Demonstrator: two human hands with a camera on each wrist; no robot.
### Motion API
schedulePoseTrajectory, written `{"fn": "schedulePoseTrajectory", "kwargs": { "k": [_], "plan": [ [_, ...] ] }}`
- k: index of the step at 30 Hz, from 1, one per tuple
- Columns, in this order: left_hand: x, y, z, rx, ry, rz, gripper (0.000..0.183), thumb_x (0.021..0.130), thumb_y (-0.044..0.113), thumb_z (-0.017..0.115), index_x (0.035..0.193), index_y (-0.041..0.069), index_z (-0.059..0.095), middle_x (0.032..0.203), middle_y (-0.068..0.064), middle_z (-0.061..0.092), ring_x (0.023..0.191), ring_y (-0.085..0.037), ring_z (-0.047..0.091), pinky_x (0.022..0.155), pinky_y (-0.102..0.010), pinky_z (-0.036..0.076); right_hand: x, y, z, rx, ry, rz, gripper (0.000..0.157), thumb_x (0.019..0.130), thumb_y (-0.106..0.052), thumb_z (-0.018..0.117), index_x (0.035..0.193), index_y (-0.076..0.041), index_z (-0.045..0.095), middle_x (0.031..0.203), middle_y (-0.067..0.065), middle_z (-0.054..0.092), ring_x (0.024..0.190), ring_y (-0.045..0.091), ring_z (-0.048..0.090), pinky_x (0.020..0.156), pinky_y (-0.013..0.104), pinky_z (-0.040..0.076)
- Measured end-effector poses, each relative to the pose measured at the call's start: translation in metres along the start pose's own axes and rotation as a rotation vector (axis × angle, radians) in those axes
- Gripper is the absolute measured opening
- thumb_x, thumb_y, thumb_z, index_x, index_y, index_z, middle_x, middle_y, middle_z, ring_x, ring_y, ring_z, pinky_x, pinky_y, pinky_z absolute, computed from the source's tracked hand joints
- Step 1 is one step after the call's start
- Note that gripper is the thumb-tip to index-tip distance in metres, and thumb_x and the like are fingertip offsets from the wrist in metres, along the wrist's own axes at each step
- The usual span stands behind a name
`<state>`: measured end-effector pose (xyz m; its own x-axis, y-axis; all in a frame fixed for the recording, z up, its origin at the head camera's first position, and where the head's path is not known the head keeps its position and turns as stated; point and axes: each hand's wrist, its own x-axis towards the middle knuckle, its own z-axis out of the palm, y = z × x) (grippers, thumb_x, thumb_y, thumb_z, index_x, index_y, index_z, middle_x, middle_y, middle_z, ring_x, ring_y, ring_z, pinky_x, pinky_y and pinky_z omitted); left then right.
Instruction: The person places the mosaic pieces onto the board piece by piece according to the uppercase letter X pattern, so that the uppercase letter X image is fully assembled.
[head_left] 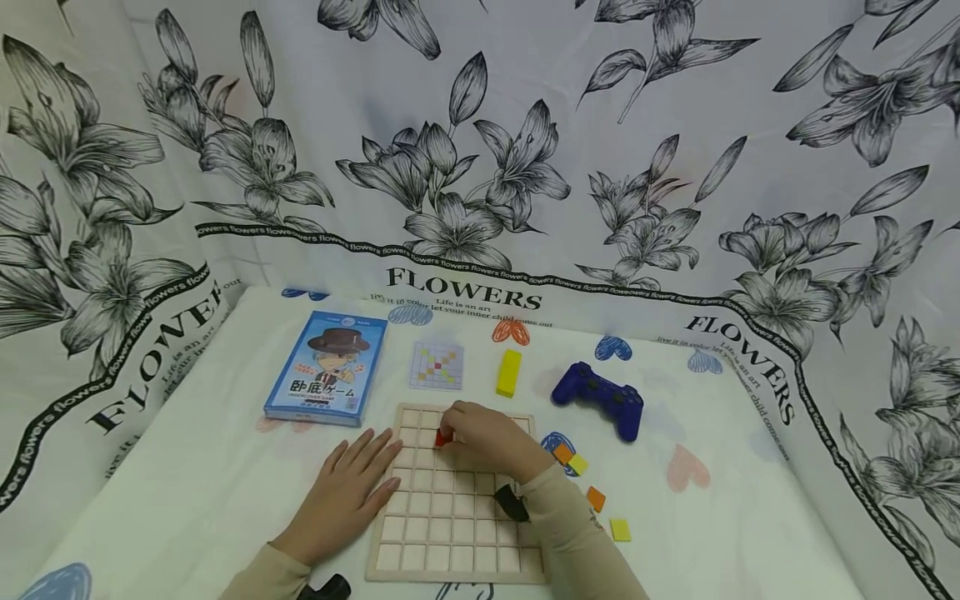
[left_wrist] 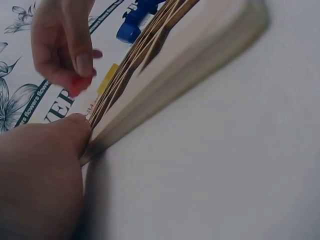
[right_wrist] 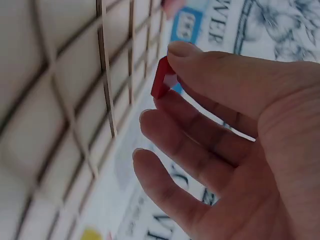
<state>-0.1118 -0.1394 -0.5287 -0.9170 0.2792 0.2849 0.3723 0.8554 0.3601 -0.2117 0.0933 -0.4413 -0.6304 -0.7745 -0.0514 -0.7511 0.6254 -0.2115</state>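
Observation:
A wooden grid board [head_left: 453, 575] of square cells lies flat on the table. Over its far part, my right hand [head_left: 483, 437] pinches a small red square tile [head_left: 444, 436] between thumb and finger. In the right wrist view the red tile [right_wrist: 161, 78] is tilted on edge close to the grid, the other fingers loosely bent. My left hand [head_left: 341, 492] lies with fingers spread, its fingertips at the board's left edge. The left wrist view has the left thumb [left_wrist: 75, 127] at the board's side edge.
A blue game box [head_left: 330, 367] lies behind the left hand. Past the board are a printed pattern card [head_left: 437, 365] and a yellow block [head_left: 508, 372]. To the right sit a blue game controller [head_left: 600, 398] and loose orange [head_left: 596, 499] and yellow tiles [head_left: 620, 530].

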Motion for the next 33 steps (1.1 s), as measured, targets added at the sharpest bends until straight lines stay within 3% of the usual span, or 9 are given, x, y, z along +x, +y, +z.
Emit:
{"fn": "schedulePoseTrajectory", "kwargs": {
  "k": [5,9,19,33],
  "plan": [
    [-0.001,0.007,0.002,-0.022,0.003,0.01,0.053,0.098,0.042,0.05,0.144,0.018,0.045,0.151,-0.004,0.04,0.141,-0.03,0.031,0.113,-0.055,0.019,0.012,-0.007,0.012,0.003,-0.052,0.027,0.012,0.091,-0.028,0.066,0.101,-0.02,0.064,0.097,-0.01,0.058,0.081,0.003,0.052,0.071,0.016,0.048],
    [0.001,0.01,0.0,-0.018,0.035,0.03,0.052,0.097,0.04,0.052,0.143,0.016,0.047,0.149,-0.005,0.042,0.14,-0.032,0.033,0.113,-0.055,0.02,0.016,-0.007,0.013,-0.021,-0.042,0.046,0.011,0.091,-0.027,0.067,0.099,-0.021,0.064,0.095,-0.01,0.058,0.081,0.003,0.053,0.072,0.017,0.048],
    [0.002,0.007,-0.002,0.002,0.055,0.043,0.051,0.097,0.038,0.053,0.142,0.015,0.048,0.149,-0.005,0.043,0.139,-0.032,0.034,0.112,-0.053,0.02,0.023,-0.008,0.013,-0.05,-0.003,-0.012,0.014,0.091,-0.029,0.066,0.102,-0.02,0.066,0.096,-0.009,0.059,0.083,0.003,0.054,0.075,0.015,0.049],
    [-0.001,0.003,-0.001,0.016,0.073,0.027,0.051,0.097,0.038,0.053,0.143,0.018,0.047,0.147,-0.005,0.045,0.138,-0.031,0.036,0.112,-0.053,0.021,0.03,-0.011,0.015,-0.039,-0.024,0.006,0.014,0.091,-0.029,0.067,0.101,-0.02,0.067,0.095,-0.01,0.058,0.082,0.003,0.053,0.074,0.016,0.049]
  ]
}}
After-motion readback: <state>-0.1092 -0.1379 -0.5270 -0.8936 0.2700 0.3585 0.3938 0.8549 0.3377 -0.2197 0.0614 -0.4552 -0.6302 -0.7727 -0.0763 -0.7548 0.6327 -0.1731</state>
